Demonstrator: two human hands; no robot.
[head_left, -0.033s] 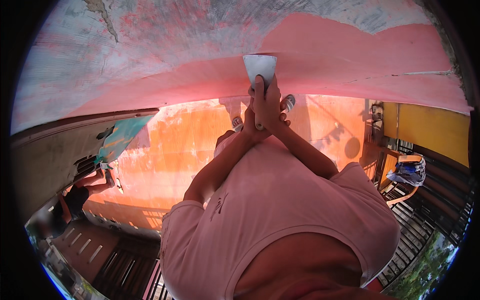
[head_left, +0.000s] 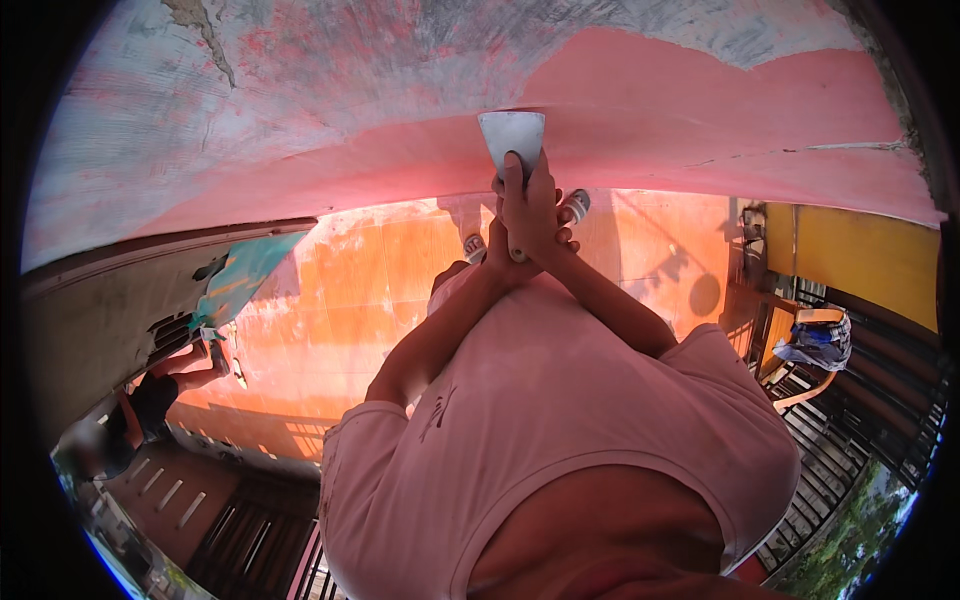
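A wide white-bladed scraper [head_left: 511,132] is raised against the pink wall [head_left: 650,120], whose upper part is patchy grey and pink. My right hand [head_left: 532,212] wraps round the scraper's handle, thumb pointing up toward the blade. Behind and below it, my left hand [head_left: 505,258] also grips the handle, partly hidden by the right. Both forearms reach up from my chest, with my sandalled feet visible beyond them on the orange tiled floor [head_left: 340,290].
Another person [head_left: 160,400] is at the far left beside a grey panel [head_left: 100,310] with a teal sheet [head_left: 240,275]. On the right are a wooden chair [head_left: 810,390] with cloth [head_left: 805,345] on it, a yellow panel [head_left: 860,270] and dark railings [head_left: 820,500].
The scraper has shifted slightly to the left along the wall, with both my hands still on it.
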